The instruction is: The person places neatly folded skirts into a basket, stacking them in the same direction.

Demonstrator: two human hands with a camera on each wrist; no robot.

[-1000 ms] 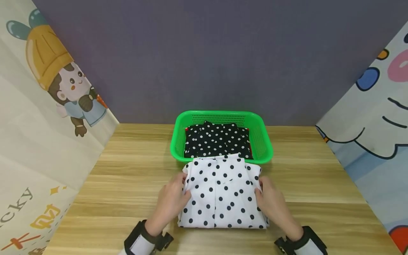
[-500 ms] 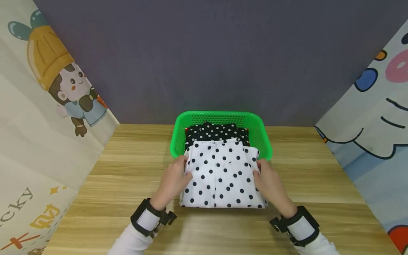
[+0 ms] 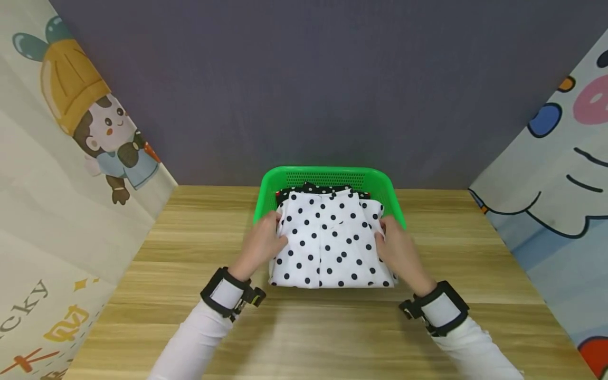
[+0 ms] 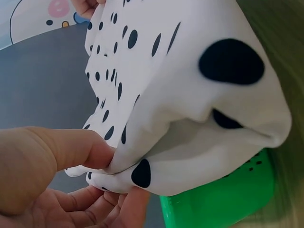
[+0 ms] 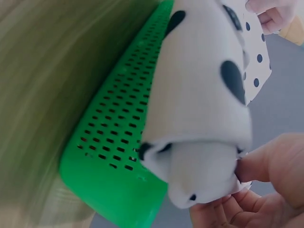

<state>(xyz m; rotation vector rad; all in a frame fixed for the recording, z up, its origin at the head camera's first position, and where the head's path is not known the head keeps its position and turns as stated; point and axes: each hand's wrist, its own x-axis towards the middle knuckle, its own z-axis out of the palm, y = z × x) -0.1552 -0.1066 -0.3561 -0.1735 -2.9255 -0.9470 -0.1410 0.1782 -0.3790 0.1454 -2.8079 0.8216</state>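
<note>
A folded white cloth garment with black dots (image 3: 332, 243) is held by its two sides over the green basket (image 3: 399, 208). My left hand (image 3: 262, 240) pinches its left edge, thumb on top and fingers beneath, as the left wrist view shows. At the opposite edge my right hand (image 3: 398, 248) grips the fabric the same way. In the right wrist view the rolled end of the folds (image 5: 199, 114) faces the camera beside the basket's perforated wall (image 5: 114, 128). Behind the white garment, a black cloth with white dots (image 3: 328, 188) lies in the basket, mostly hidden.
The basket stands on a wooden table (image 3: 199, 232), close to a dark grey wall (image 3: 328, 89) at the back. Cartoon-printed curtains flank the table, one on the left (image 3: 71, 221) and another on the right (image 3: 560, 211).
Both hands have carried the white dotted garment forward, away from the body, from in front of the basket to over it. It now covers most of the black cloth.
</note>
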